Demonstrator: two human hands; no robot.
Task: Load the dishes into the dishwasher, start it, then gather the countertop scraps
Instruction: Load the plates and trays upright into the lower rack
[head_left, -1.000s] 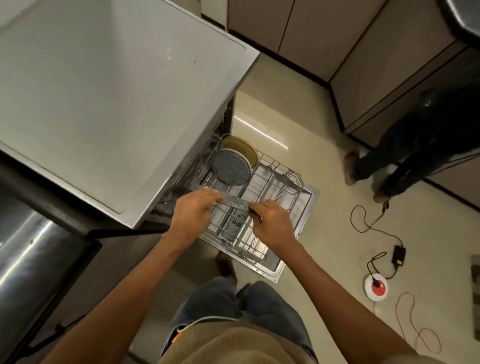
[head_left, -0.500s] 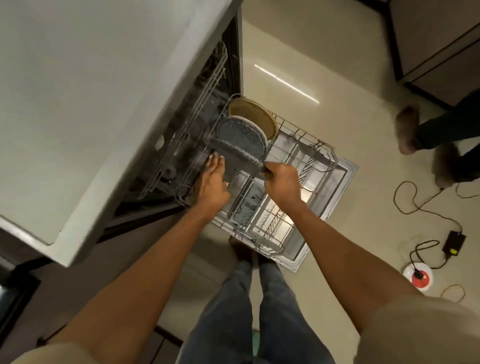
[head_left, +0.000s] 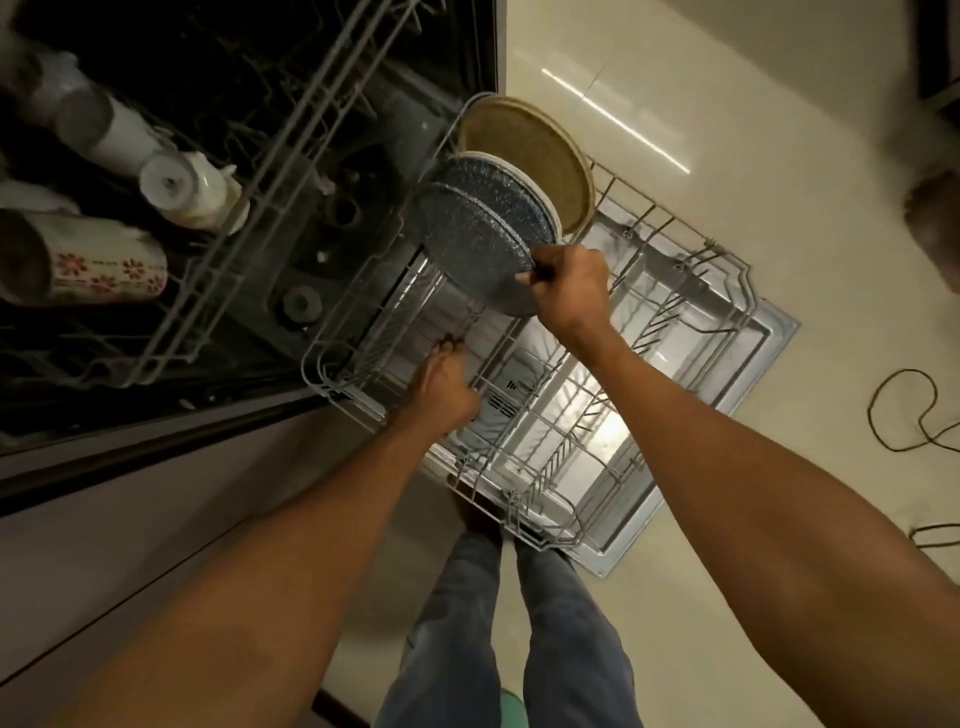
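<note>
The dishwasher stands open with its lower wire rack (head_left: 670, 332) pulled out over the lowered door (head_left: 748, 379). A speckled grey plate (head_left: 467, 234) stands on edge at the rack's back, and my right hand (head_left: 569, 291) grips its lower rim. Directly behind it stand a second speckled plate (head_left: 511, 187) and a tan plate (head_left: 530, 156), also upright. My left hand (head_left: 441, 387) rests low in the rack near its front-left side, fingers on the wires, holding nothing I can see.
The upper rack (head_left: 270, 208) holds a floral mug (head_left: 88, 260) and white cups (head_left: 192, 189) lying on their sides. Cabinet fronts (head_left: 130, 545) run along the left. Black cables (head_left: 909, 410) lie on the tiled floor at right. My legs (head_left: 519, 639) stand beside the door.
My head has dropped closer to the racks. The speckled plate has gone from flat between both hands to upright in the rack; my left hand has let go and dropped onto the wires.
</note>
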